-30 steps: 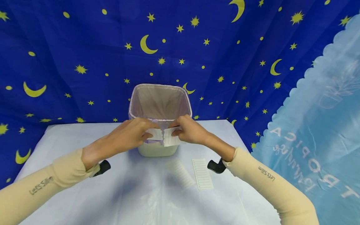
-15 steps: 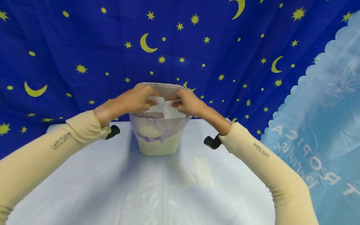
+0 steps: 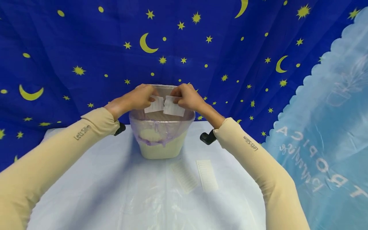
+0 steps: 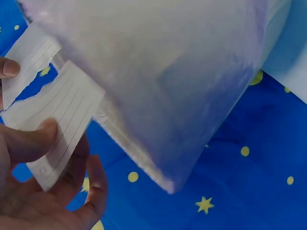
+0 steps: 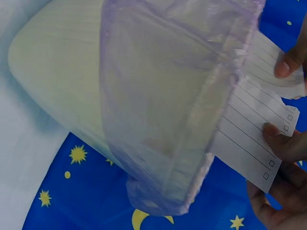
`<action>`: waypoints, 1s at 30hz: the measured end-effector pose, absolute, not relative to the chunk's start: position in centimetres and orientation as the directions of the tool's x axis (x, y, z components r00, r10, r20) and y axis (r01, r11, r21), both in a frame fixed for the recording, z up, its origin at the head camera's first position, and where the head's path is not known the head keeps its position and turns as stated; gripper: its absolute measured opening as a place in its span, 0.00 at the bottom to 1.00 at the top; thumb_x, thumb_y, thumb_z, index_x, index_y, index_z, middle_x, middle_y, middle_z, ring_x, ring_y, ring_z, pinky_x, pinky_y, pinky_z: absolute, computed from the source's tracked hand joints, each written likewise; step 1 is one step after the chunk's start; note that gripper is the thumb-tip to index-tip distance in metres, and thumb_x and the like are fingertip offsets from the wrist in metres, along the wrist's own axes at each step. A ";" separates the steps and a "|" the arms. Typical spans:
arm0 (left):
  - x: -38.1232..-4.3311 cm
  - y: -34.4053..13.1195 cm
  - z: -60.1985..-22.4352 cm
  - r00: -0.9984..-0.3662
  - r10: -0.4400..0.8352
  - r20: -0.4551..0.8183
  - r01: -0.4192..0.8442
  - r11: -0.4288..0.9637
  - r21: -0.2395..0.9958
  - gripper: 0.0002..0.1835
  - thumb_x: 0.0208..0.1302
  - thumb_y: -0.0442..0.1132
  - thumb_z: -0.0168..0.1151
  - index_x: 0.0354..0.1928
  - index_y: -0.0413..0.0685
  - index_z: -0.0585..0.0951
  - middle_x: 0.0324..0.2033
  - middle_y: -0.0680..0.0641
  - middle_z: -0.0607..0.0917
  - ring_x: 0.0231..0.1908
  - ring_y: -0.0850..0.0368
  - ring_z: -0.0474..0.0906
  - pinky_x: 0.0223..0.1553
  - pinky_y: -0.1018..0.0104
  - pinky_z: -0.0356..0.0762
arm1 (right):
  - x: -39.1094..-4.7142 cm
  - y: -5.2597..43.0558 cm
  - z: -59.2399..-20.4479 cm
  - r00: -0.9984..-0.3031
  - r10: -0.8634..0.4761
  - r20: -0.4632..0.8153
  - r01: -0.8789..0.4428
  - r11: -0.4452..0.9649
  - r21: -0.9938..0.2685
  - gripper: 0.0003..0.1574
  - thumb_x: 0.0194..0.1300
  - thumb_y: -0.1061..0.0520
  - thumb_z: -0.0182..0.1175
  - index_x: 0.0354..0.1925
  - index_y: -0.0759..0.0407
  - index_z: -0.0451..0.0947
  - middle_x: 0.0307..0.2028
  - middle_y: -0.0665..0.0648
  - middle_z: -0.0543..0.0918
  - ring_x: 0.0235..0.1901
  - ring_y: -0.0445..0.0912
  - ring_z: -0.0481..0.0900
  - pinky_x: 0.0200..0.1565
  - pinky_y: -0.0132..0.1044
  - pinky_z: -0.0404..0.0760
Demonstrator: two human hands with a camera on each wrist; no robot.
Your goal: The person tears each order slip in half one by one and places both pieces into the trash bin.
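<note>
My left hand [image 3: 140, 97] pinches a white lined paper piece [image 3: 154, 105] between thumb and fingers. A second lined paper piece [image 3: 174, 107] is pinched by my right hand [image 3: 188, 97]. Both pieces hang over the mouth of a pale bin [image 3: 161, 151], their ragged torn edges facing each other. In the left wrist view a gap shows between the left piece [image 4: 67, 108] and the right piece [image 4: 29, 60]. Small printed checkboxes show along the edge of the right piece [image 5: 254, 132] in the right wrist view.
A translucent purple bag [image 3: 152, 132] lines the bin and folds over its rim. Two lined paper strips, a left one [image 3: 184, 176] and a right one [image 3: 207, 175], lie on the white-covered table [image 3: 138, 198]. A blue star-print curtain [image 3: 95, 41] hangs directly behind.
Both hands have risen and moved away from me, carrying the paper from in front of the bin to above its mouth. The two pieces now tilt differently, with their torn edges still close.
</note>
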State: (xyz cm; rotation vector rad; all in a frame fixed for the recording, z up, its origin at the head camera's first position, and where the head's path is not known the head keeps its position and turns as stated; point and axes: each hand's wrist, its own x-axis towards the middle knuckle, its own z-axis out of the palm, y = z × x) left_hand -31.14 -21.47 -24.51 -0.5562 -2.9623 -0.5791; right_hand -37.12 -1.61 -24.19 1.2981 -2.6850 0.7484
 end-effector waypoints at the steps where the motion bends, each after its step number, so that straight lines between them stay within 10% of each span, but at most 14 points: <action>1: -31.2 -21.5 -24.8 -0.931 0.338 0.137 0.364 0.864 0.347 0.20 0.56 0.19 0.53 0.53 0.26 0.79 0.53 0.31 0.81 0.57 0.37 0.76 0.56 0.47 0.75 | -37.3 -1.8 -24.4 -0.640 -0.722 0.262 -0.752 0.519 -0.406 0.11 0.58 0.71 0.60 0.39 0.66 0.85 0.31 0.61 0.87 0.27 0.45 0.77 0.31 0.33 0.74; 13: -32.1 -22.6 -26.9 -0.934 0.299 0.196 0.352 0.867 0.354 0.10 0.50 0.27 0.71 0.37 0.35 0.86 0.38 0.38 0.88 0.43 0.43 0.83 0.47 0.49 0.78 | -38.3 -3.0 -26.8 -0.630 -0.749 0.205 -0.759 0.536 -0.371 0.09 0.56 0.71 0.63 0.36 0.66 0.86 0.34 0.60 0.88 0.32 0.47 0.82 0.37 0.36 0.79; 30: -32.4 -22.3 -28.0 -0.936 0.337 0.100 0.349 0.858 0.376 0.20 0.47 0.18 0.52 0.42 0.33 0.85 0.35 0.38 0.88 0.41 0.44 0.85 0.46 0.53 0.80 | -39.1 -3.7 -28.5 -0.608 -0.779 0.152 -0.788 0.568 -0.238 0.06 0.54 0.64 0.66 0.33 0.63 0.87 0.29 0.56 0.88 0.29 0.44 0.81 0.38 0.33 0.79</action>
